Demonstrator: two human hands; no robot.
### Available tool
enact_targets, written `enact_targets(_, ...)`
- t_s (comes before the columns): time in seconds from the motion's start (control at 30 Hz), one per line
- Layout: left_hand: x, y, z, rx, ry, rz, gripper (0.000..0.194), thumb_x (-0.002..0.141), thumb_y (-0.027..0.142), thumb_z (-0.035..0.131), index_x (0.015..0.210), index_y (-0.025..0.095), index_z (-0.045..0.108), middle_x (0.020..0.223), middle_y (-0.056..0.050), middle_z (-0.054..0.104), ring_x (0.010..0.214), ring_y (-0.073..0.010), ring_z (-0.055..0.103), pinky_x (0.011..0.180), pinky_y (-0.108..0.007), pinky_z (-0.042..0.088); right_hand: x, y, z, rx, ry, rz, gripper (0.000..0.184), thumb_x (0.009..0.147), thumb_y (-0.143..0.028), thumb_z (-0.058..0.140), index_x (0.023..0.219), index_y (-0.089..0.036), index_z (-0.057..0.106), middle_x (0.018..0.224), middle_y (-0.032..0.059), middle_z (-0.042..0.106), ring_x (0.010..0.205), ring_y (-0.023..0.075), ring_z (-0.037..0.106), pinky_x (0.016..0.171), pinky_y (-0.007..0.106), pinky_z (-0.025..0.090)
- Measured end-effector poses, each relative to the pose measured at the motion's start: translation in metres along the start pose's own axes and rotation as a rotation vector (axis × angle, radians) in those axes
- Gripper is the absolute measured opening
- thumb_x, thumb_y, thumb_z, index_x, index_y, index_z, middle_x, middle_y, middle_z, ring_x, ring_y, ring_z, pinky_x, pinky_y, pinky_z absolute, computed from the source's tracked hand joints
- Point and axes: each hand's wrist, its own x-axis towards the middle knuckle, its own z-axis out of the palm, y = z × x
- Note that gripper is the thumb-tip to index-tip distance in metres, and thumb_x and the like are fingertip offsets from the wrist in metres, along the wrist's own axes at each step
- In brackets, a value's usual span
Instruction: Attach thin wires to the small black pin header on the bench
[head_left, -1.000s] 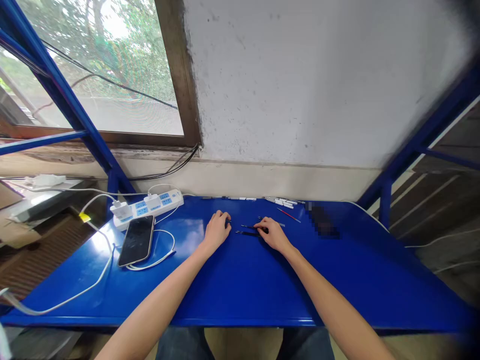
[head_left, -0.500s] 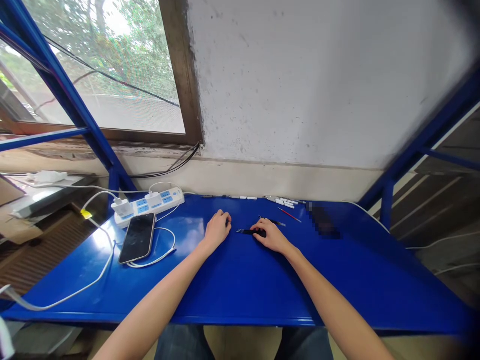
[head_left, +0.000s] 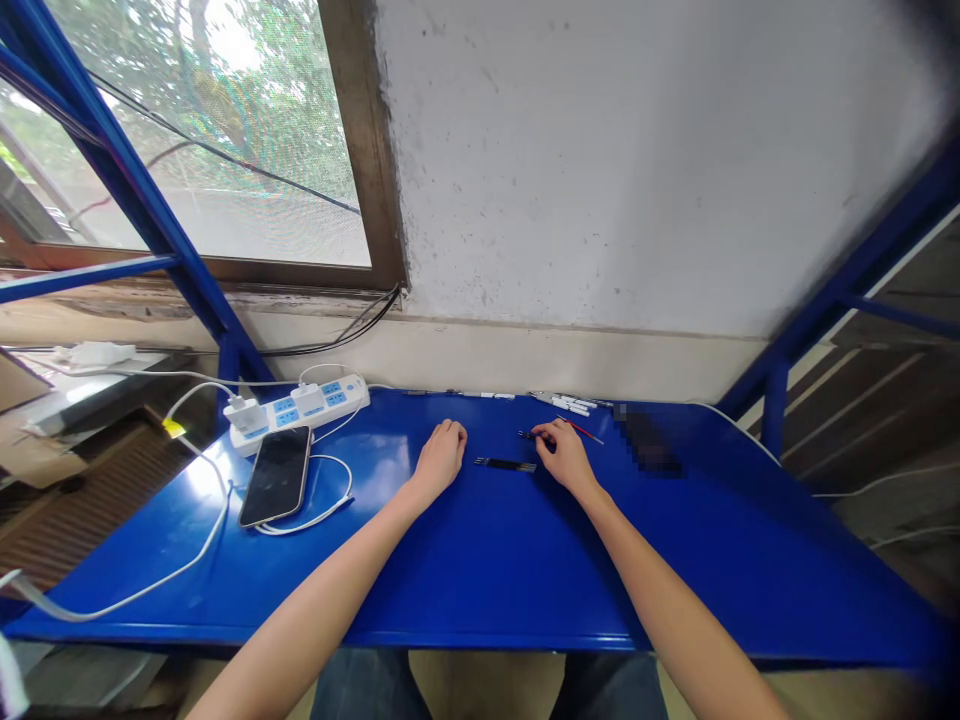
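My right hand [head_left: 561,452] pinches a black pen refill [head_left: 528,435] whose thin tip sticks out to the left of the fingers. Just below and left of it, a small row of black pen refills [head_left: 506,464] lies side by side on the blue table, tips to the left. My left hand [head_left: 442,450] rests closed on the table left of that row, its fingers curled; whatever they hold is hidden. A red refill [head_left: 581,430] lies slanted behind my right hand.
White pen parts [head_left: 571,404] and thin pieces [head_left: 484,395] lie along the wall edge of the blue table [head_left: 487,570]. A blurred-out dark object [head_left: 649,443] is at right. At left are a phone [head_left: 276,476], a power strip [head_left: 300,408] and white cables [head_left: 322,520].
My right hand has let go of the row of black refills, moved right and away from me, and taken hold of another black refill. My left hand has turned slightly, hiding the dark piece in it.
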Motion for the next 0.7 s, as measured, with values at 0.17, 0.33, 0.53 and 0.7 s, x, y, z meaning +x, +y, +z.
enact_targets(0.17,0.000,0.001,0.002,-0.050,-0.004,-0.004,0.013,0.089,0.013,0.039,0.088,0.019,0.051,0.085,-0.006,0.057,0.080,-0.0199,0.054,0.071,-0.031,0.041,-0.001,0.012,0.003,-0.179,0.022,0.093,0.015,0.076,-0.013,0.054,0.083,-0.018,0.065,0.080,0.0053,0.056,0.081,0.0209,0.051,0.078,0.033,0.044)
enact_targets(0.33,0.000,0.002,0.004,-0.082,-0.007,-0.001,0.012,0.090,0.014,0.039,0.091,0.019,0.051,0.083,-0.005,0.059,0.079,-0.0195,0.055,0.069,-0.030,0.040,-0.004,0.013,0.005,-0.202,0.001,0.098,0.012,0.075,-0.013,0.055,0.081,-0.018,0.064,0.083,0.0052,0.056,0.084,0.0210,0.051,0.077,0.032,0.043)
enact_targets(0.53,-0.001,0.005,0.001,-0.149,0.026,0.041,0.013,0.089,0.015,0.038,0.088,0.019,0.051,0.083,-0.004,0.058,0.077,-0.0174,0.054,0.069,-0.029,0.040,-0.003,0.016,0.007,-0.184,-0.002,0.095,0.007,0.075,-0.015,0.058,0.078,-0.019,0.063,0.079,0.0042,0.054,0.080,0.0201,0.049,0.074,0.031,0.041)
enact_targets(0.7,-0.001,0.009,0.001,-0.278,0.049,0.056,0.015,0.089,0.020,0.039,0.086,0.020,0.053,0.079,-0.003,0.058,0.072,-0.0157,0.055,0.067,-0.027,0.041,-0.002,0.015,0.007,-0.159,-0.048,0.083,0.006,0.076,-0.018,0.059,0.072,-0.019,0.063,0.078,0.0046,0.053,0.079,0.0203,0.048,0.073,0.033,0.041)
